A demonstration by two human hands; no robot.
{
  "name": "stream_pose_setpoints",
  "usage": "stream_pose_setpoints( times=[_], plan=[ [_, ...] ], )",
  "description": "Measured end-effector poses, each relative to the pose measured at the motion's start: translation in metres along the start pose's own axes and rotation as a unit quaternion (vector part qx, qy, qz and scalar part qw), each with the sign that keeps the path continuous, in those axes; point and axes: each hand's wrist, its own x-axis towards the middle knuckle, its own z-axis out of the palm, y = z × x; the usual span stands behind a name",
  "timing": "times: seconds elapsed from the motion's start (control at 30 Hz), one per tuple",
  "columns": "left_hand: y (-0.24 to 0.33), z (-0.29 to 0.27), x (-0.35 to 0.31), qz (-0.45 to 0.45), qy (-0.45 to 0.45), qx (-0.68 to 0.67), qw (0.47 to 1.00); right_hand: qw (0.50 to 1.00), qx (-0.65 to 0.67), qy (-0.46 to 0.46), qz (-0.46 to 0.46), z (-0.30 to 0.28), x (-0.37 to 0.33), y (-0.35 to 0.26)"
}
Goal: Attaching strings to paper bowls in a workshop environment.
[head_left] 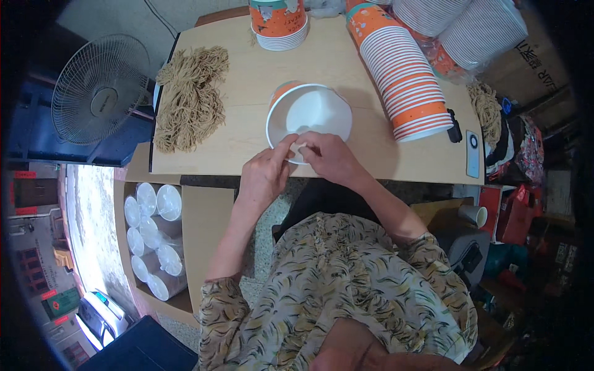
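A white-lined paper bucket (309, 111) with an orange outside sits at the table's near edge, its mouth tilted toward me. Both hands meet over its near rim. My left hand (266, 170) has its fingers closed in a pinch at the rim. From the other side my right hand (331, 159) is closed too, thumb and fingers curled close to the left fingertips. Whatever is between the fingertips is too small and covered to make out. Inside, the bucket shows only its pale wall and base.
Tan cord bundles (192, 99) lie on the left of the table (247, 93). A long stack of orange-and-white buckets (405, 80) lies at right, near a phone (473, 154). A shorter stack (278, 28) stands behind. Left are a fan (102, 93) and a carton (207, 229).
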Motion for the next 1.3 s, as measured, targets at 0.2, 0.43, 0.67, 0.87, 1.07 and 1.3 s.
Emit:
stream_pose_setpoints(
  times=[0.2, 0.43, 0.67, 0.87, 1.07, 1.3],
  plan=[
    [0.007, -0.009, 0.017, 0.000, -0.037, -0.005, 0.999, 0.996, 0.076, 0.048, 0.007, -0.018, 0.003, 0.004],
    [0.007, -0.009, 0.031, -0.088, -0.054, -0.152, 0.983, 0.951, 0.011, 0.283, -0.128, -0.028, -0.015, -0.019],
    [0.036, -0.009, 0.041, -0.187, -0.052, -0.265, 0.945, 0.962, 0.153, 0.227, 0.003, 0.013, -0.055, 0.015],
    [0.040, -0.002, 0.049, -0.197, -0.070, -0.276, 0.938, 0.965, 0.114, 0.234, 0.021, 0.012, -0.041, 0.014],
    [0.051, -0.016, 0.071, -0.164, -0.087, -0.299, 0.936, 0.953, 0.046, 0.296, -0.053, 0.000, -0.026, 0.010],
    [0.058, -0.029, 0.089, -0.198, -0.115, -0.386, 0.894, 0.942, -0.033, 0.324, -0.087, -0.014, -0.016, -0.002]
  ],
)
